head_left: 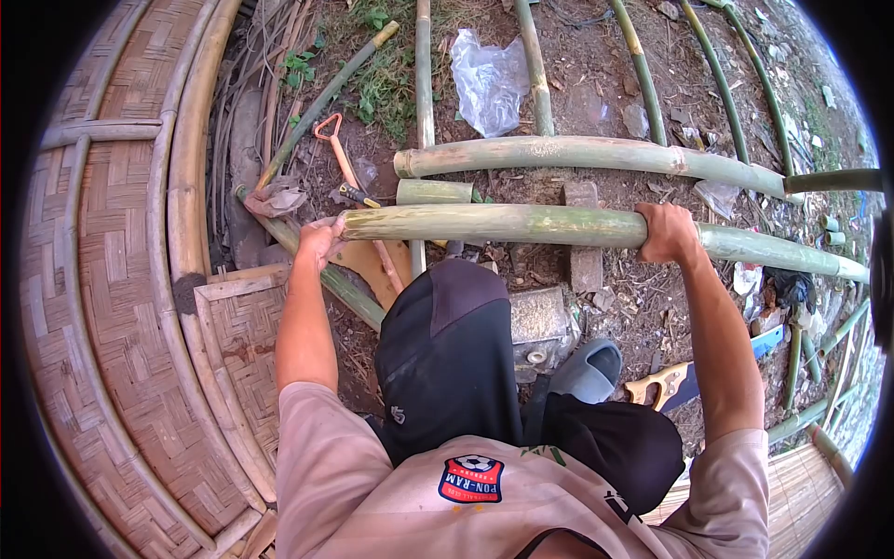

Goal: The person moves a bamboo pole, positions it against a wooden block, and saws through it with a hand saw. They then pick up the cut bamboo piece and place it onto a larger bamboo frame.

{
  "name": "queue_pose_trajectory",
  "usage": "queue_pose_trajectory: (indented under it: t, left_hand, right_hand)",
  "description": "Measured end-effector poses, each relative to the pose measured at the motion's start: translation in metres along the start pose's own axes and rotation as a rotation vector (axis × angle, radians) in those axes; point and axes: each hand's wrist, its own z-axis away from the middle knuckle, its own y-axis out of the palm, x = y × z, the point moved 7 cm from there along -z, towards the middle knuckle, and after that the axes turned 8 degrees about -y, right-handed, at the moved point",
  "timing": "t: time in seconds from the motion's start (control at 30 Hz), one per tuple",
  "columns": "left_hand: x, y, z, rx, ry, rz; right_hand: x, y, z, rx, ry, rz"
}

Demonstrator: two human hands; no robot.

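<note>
A thick green bamboo pole (503, 224) lies crosswise in front of my knees, running off toward the right. My left hand (319, 240) is closed on its left cut end, fingers at the rim. Farther along, my right hand (666, 233) wraps over the pole from above. Beneath the stretch left of my right hand sits a brick block (584, 265). Just beyond lies a second thick bamboo pole (577, 154), roughly parallel, with a short bamboo piece (435, 192) between the two near their left ends.
Several thin bamboo poles (643, 70) stretch away over littered soil. A handsaw (684, 382) lies to the right, beside my sandal (591, 368). An orange-handled tool (343, 154) and a clear plastic bag (489, 82) lie ahead. Woven bamboo panels (121, 279) border the left.
</note>
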Motion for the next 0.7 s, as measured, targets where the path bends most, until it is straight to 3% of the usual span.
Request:
queue_pose_trajectory:
  t: [0.7]
  left_hand:
    - [-0.0036,0.0014,0.0077,-0.016,0.006,-0.004]
  right_hand:
    - [0.0034,-0.0047,0.0019,-0.005,0.0,-0.007]
